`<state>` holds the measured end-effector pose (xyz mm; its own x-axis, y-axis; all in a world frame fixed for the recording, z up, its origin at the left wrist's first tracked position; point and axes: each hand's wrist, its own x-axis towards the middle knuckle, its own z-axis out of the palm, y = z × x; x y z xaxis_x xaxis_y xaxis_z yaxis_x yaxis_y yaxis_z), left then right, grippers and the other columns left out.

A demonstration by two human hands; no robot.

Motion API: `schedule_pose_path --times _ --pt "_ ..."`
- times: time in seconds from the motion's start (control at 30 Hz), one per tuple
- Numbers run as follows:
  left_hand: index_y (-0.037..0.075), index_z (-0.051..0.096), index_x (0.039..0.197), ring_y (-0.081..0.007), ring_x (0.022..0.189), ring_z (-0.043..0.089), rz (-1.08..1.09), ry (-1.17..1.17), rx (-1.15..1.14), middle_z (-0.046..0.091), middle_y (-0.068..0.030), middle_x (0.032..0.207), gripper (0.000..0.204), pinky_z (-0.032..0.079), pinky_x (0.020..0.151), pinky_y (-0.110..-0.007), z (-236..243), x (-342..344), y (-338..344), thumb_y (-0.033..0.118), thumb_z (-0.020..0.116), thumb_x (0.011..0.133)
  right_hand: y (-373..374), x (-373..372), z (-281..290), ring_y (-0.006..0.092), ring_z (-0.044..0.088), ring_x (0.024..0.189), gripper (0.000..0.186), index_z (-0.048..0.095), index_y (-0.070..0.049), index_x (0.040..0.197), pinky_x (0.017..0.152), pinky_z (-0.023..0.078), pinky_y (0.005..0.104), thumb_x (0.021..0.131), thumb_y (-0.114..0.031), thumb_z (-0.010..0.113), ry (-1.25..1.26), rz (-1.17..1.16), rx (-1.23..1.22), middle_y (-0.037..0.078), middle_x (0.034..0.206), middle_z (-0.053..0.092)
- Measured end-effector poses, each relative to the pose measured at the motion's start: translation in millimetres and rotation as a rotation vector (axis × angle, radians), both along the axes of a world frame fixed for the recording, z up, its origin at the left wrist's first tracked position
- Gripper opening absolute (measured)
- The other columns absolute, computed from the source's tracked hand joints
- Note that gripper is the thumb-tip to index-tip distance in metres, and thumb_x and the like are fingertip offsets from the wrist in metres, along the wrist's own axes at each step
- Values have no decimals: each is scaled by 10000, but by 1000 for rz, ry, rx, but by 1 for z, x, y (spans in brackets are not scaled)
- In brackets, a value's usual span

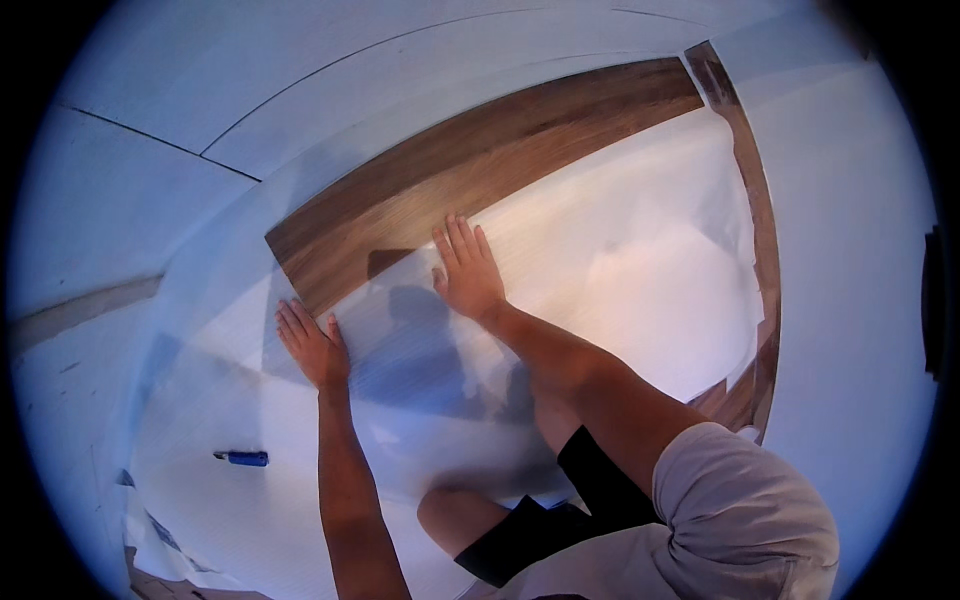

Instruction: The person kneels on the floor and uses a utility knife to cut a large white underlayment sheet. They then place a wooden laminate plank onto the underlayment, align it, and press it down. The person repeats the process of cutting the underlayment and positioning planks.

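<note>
A wood-look brown sheet (480, 140) lies across the far side, and a broad white sheet (640, 270) covers the area in front of it. My left hand (313, 345) rests flat on the white sheet, by the near left corner of the brown strip, fingers stretched out. Farther right, my right hand (468, 270) lies flat with fingers spread, its fingertips just over the line where brown meets white. Neither hand grips anything. A blue utility knife (242, 458) lies on the white sheet, left of my left forearm.
Pale floor panels (300, 60) with dark seams stretch beyond the brown strip. A narrow wood-look strip (760, 200) runs down the right side with a ragged inner edge. My bent knee (465, 515) is on the near side. Torn white edges (170, 555) show at lower left.
</note>
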<state>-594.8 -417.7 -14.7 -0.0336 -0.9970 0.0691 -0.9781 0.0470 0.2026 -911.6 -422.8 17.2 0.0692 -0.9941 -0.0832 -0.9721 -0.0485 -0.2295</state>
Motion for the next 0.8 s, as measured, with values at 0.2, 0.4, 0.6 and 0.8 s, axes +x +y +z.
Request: schedule_pose_path --times 0.2,0.4,0.6,0.8 --pt "-2 288 1628 -436 1566 230 -10 -44 2 226 -236 1711 741 179 1286 -540 3 -5 4 425 518 1067 15 -1 -1 376 204 1592 737 313 -78 1636 1294 149 554 1006 -355 579 -116 -9 -40 218 1711 223" --pt "18 305 1628 -444 1565 223 -6 -25 26 226 -236 1711 751 173 1288 -553 4 -5 2 392 570 1034 26 0 3 388 254 1571 680 410 -68 1586 1281 208 564 994 -340 601 -158 -43 -11 226 1691 260" --pt "32 317 1629 -444 1559 242 -12 -25 -14 237 -237 1708 729 190 1282 -561 3 0 3 381 562 1037 29 -86 19 391 302 1551 683 443 -20 1546 1288 222 524 945 -238 683 -304 105 107 229 1652 344" --pt "40 298 1639 -442 1560 243 -23 -30 -23 228 -221 1717 712 196 1279 -564 2 -9 3 389 523 1061 69 -241 18 388 277 1563 734 356 5 1591 1289 193 540 975 -285 634 39 -75 -55 229 1673 312"
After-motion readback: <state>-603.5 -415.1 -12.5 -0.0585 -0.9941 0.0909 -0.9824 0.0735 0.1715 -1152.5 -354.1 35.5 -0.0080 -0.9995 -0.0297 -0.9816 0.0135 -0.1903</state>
